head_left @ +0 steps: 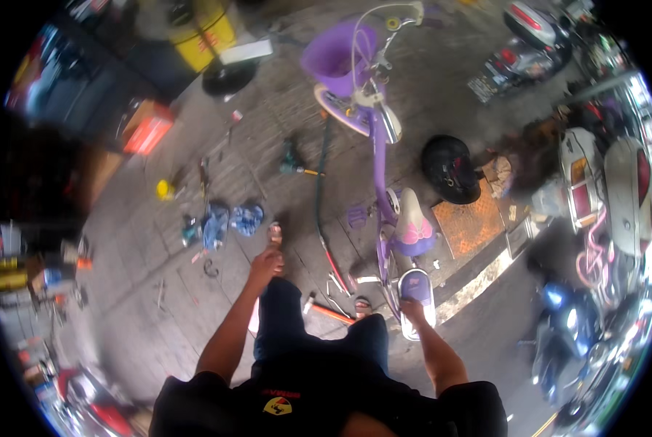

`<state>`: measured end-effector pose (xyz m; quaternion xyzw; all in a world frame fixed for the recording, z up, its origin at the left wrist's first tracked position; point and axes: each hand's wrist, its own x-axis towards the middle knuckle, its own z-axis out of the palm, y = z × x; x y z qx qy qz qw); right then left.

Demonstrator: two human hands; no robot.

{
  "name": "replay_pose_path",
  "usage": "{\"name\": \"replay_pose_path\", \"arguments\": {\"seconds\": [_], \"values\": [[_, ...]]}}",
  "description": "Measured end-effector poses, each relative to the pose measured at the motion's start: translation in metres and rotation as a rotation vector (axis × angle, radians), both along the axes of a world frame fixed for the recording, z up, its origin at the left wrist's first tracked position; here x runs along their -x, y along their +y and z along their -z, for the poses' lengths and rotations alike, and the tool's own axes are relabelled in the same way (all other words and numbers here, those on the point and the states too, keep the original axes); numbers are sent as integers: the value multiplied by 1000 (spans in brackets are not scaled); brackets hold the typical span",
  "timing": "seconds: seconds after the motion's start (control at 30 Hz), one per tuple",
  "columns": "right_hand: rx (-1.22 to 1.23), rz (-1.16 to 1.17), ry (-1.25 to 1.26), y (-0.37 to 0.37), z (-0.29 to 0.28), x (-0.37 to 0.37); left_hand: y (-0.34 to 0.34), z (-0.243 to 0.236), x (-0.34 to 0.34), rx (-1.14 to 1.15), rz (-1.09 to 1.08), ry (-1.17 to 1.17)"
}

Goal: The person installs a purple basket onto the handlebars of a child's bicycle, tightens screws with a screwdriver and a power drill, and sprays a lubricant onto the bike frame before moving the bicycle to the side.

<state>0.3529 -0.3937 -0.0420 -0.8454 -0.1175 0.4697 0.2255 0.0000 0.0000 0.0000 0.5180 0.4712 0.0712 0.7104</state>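
Note:
A small purple bicycle stands on the floor ahead of me, its front basket facing away. Its seat is white, pink and purple. At its near end, my right hand grips the edge of the rear wheel, which has a white rim and a purple cover. Just beyond my left knee is my left hand, with its fingers blurred and partly hidden; whether it holds anything cannot be made out. My sandalled foot shows just past it.
A hammer and a hose lie between my legs and the bicycle. A green drill-like tool, blue cloths and a yellow piece lie further left. To the right are a black helmet, a rusty plate and parked motorbikes.

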Motion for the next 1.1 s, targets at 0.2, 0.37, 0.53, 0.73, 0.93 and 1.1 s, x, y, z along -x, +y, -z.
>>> {"name": "replay_pose_path", "arguments": {"seconds": [0.2,0.37,0.53,0.73,0.93,1.1], "values": [[47,807,-52,39,-18,129,132,-92,-170,160,308,-209],[320,406,-138,91,6,242,194,-168,-303,105,261,-445],[103,914,87,159,31,328,228,-174,-336,157,282,-379],[136,1031,192,165,109,423,223,-170,-375,244,321,-280],[200,926,211,188,131,400,415,-207,-314,98,154,-28],[272,1146,261,163,218,418,375,-215,-402,-314,392,75]]}}
